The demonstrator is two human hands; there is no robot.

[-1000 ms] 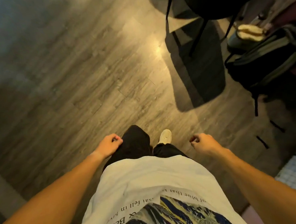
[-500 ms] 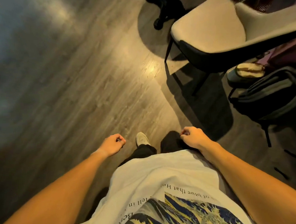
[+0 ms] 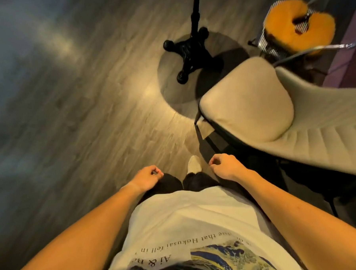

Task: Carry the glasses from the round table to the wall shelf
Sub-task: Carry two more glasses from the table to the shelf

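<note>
Your view: grey wood, beige, black, orange.

Your floor [image 3: 73, 119] is grey-brown wood grain. Your chair [image 3: 247, 102] is beige on a black frame, your table base [image 3: 191, 51] black under a pale top. Your cushion [image 3: 291, 23] is orange and fluffy. Your shirt [image 3: 187, 221] is white with black lettering and a blue-and-cream wave print; your trousers [image 3: 169, 183] are black, your shoe [image 3: 193, 165] off-white.

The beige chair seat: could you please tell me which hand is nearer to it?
Right. The right hand hangs just below-left of the chair seat; the left hand is farther left.
</note>
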